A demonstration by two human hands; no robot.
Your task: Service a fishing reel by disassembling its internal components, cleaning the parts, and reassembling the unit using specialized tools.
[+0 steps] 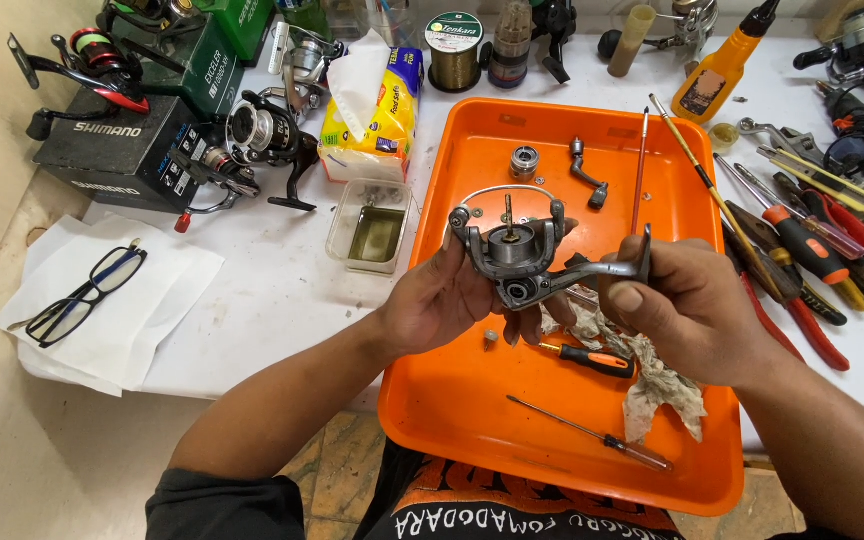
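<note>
Both hands hold a grey spinning-reel body [520, 252] over an orange tray [472, 410]. The reel's spool is off, so its rotor and wire bail arm point up. My left hand [442, 300] grips the rotor side from the left. My right hand [682, 300] pinches the reel's foot and stem on the right. Inside the tray lie a small spool part [524, 160], a crank handle [588, 180], a stained rag [652, 375], a short orange-handled screwdriver [592, 358] and a thin long screwdriver [592, 434].
Pliers and screwdrivers [802, 250] lie right of the tray, beside an orange oil bottle [722, 65]. To the left are a clear dish of liquid [372, 228], a tissue pack [377, 105], other reels [262, 135], boxes [117, 145], and glasses [87, 295] on paper.
</note>
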